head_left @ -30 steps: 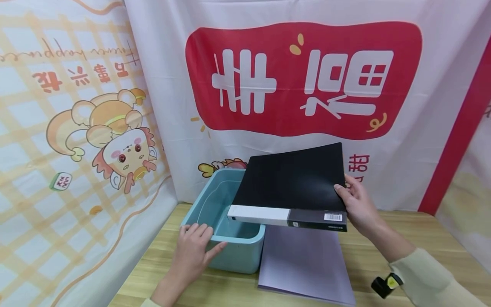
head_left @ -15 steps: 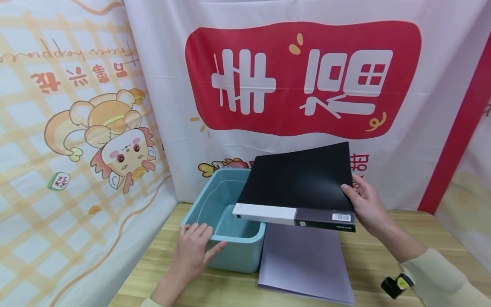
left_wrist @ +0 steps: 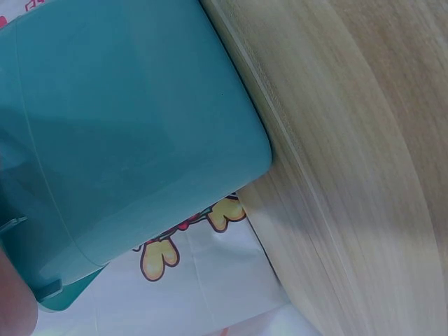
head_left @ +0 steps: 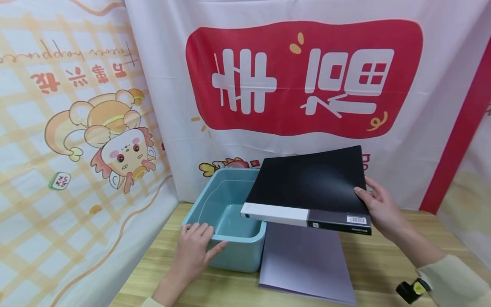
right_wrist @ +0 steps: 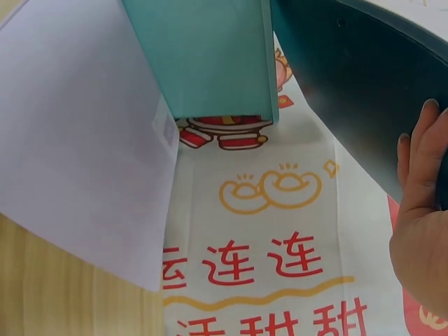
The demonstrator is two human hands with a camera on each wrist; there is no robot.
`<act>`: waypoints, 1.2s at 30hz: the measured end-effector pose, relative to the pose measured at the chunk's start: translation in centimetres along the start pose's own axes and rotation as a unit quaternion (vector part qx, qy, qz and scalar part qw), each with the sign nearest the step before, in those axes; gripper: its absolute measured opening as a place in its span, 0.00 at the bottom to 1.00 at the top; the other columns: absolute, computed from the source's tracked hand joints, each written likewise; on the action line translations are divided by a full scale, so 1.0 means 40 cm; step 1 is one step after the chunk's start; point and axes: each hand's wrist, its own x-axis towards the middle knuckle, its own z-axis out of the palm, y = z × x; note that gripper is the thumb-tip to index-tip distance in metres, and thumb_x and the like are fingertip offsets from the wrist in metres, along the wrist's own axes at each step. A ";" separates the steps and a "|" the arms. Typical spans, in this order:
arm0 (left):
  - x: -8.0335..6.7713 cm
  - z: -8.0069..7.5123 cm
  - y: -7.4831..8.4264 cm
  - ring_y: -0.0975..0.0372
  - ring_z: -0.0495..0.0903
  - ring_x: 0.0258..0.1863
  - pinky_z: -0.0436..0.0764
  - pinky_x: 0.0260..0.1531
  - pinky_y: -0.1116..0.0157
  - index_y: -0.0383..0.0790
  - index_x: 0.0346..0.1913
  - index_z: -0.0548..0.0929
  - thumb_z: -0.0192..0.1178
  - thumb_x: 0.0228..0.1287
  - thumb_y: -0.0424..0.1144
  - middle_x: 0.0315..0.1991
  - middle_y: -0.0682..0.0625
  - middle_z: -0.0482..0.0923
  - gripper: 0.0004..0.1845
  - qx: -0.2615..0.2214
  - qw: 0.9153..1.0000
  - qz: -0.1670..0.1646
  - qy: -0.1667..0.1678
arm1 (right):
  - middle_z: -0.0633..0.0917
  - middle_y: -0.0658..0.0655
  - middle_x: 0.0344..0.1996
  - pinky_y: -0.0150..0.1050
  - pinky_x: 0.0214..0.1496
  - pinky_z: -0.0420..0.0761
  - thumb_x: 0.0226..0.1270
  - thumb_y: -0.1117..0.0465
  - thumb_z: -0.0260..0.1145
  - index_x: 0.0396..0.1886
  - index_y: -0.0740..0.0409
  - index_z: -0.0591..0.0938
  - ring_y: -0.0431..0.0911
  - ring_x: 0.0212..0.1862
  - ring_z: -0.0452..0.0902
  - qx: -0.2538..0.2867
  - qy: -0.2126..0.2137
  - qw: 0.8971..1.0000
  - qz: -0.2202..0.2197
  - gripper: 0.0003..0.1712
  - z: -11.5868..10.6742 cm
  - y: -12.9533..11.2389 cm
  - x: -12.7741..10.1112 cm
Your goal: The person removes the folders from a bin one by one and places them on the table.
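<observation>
My right hand [head_left: 385,209] holds a black file folder [head_left: 310,183] by its right edge, thumb on top and fingers beneath. The folder's white-and-dark spine, with a barcode label, faces me. It is raised and overlaps the right rim of a teal plastic basin [head_left: 235,256] in the head view. In the right wrist view, fingertips [right_wrist: 427,115] lie against the folder's underside [right_wrist: 364,84]. My left hand [head_left: 193,251] grips the basin's near left corner, fingers over the rim and thumb along the outside. The basin's bare inner floor shows in the head view.
A flat lavender folder [head_left: 307,268] lies on the wooden table [head_left: 376,256], right of the basin and partly beneath the raised black folder. Printed cloth [head_left: 161,85] hangs at the back and left. A small black device [head_left: 412,291] sits at the right cuff.
My right hand has carried the black folder to the right, so more of the basin's inside shows. The left hand, basin and lavender folder stay in place.
</observation>
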 end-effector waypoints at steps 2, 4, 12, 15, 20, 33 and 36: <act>0.000 0.000 0.000 0.62 0.70 0.31 0.74 0.45 0.48 0.51 0.30 0.73 0.66 0.62 0.65 0.29 0.58 0.73 0.23 0.000 1.000 0.001 0.001 | 0.89 0.50 0.41 0.42 0.40 0.87 0.83 0.55 0.54 0.82 0.61 0.44 0.47 0.39 0.89 -0.001 0.003 1.000 0.009 0.41 -0.010 -0.001 -0.005; 0.001 0.000 0.000 0.62 0.69 0.31 0.74 0.44 0.48 0.51 0.30 0.73 0.67 0.61 0.64 0.28 0.58 0.72 0.23 -0.002 1.000 0.004 0.003 | 0.89 0.50 0.41 0.42 0.41 0.87 0.83 0.55 0.54 0.83 0.61 0.43 0.47 0.40 0.90 -0.004 0.002 1.000 0.016 0.42 -0.019 -0.001 -0.011; -0.001 0.003 -0.001 0.63 0.68 0.30 0.74 0.44 0.48 0.51 0.29 0.71 0.62 0.64 0.67 0.27 0.59 0.71 0.24 -0.005 1.000 0.010 0.006 | 0.89 0.49 0.41 0.44 0.41 0.87 0.82 0.52 0.56 0.83 0.59 0.40 0.48 0.40 0.90 -0.004 0.014 0.999 0.037 0.46 -0.048 0.004 -0.028; -0.003 0.006 -0.002 0.63 0.68 0.30 0.73 0.44 0.49 0.52 0.29 0.71 0.61 0.65 0.68 0.27 0.60 0.70 0.25 -0.006 1.000 0.009 0.005 | 0.89 0.48 0.41 0.44 0.41 0.87 0.82 0.52 0.56 0.83 0.58 0.40 0.48 0.40 0.90 -0.001 0.017 0.999 0.039 0.46 -0.059 0.005 -0.033; -0.004 0.007 0.000 0.63 0.67 0.29 0.74 0.43 0.49 0.52 0.29 0.70 0.60 0.65 0.68 0.27 0.60 0.69 0.25 -0.006 1.000 0.013 0.005 | 0.89 0.46 0.40 0.43 0.40 0.87 0.82 0.51 0.56 0.83 0.58 0.39 0.47 0.40 0.90 -0.012 0.028 0.998 0.047 0.46 -0.082 0.001 -0.049; -0.005 0.007 0.000 0.62 0.68 0.30 0.71 0.42 0.51 0.50 0.30 0.72 0.61 0.65 0.67 0.28 0.58 0.71 0.25 -0.013 1.000 0.023 0.014 | 0.89 0.42 0.40 0.43 0.38 0.87 0.82 0.52 0.57 0.83 0.53 0.33 0.47 0.38 0.89 0.006 0.037 0.997 0.073 0.49 -0.133 -0.018 -0.077; -0.003 0.005 0.000 0.61 0.69 0.30 0.71 0.42 0.51 0.50 0.30 0.72 0.61 0.65 0.67 0.28 0.58 0.71 0.25 -0.014 1.000 0.022 0.014 | 0.89 0.43 0.40 0.43 0.38 0.87 0.82 0.53 0.57 0.83 0.53 0.35 0.47 0.38 0.90 0.010 0.037 0.997 0.070 0.48 -0.142 -0.022 -0.082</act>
